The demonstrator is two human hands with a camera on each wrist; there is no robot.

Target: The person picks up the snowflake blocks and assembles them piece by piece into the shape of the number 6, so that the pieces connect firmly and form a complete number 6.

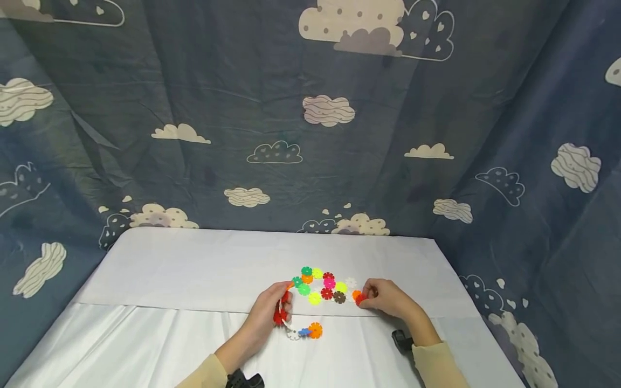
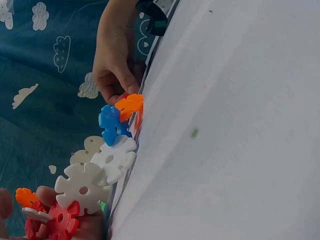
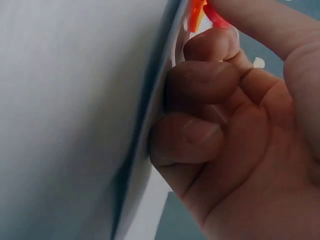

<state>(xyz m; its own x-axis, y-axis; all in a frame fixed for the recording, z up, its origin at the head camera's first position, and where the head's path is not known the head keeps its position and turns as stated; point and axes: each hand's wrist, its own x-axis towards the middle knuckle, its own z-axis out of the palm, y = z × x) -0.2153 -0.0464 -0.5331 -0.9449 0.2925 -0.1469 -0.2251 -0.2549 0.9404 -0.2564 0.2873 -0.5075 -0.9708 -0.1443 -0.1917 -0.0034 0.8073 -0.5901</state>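
Note:
My left hand (image 1: 262,311) grips a chain of slotted plastic snowflake discs. In the left wrist view a red disc (image 2: 62,222) lies against the fingers, followed by white discs (image 2: 82,187), a blue disc (image 2: 111,125) and an orange disc (image 2: 129,106). The free end, with its orange disc (image 1: 315,330), hangs to the right in the head view. My right hand (image 1: 388,296) pinches a red disc (image 1: 360,300) at the right side of the loose discs. Only part of that red disc (image 3: 216,17) shows past the thumb in the right wrist view.
Between the hands, several loose discs lie on the white-covered table (image 1: 194,269): green (image 1: 304,289), yellow (image 1: 314,298), pink (image 1: 329,283), brown (image 1: 339,297) and others. An orange disc (image 1: 356,294) sits beside the right fingertips. A dark cloud-patterned curtain (image 1: 218,108) hangs behind the table.

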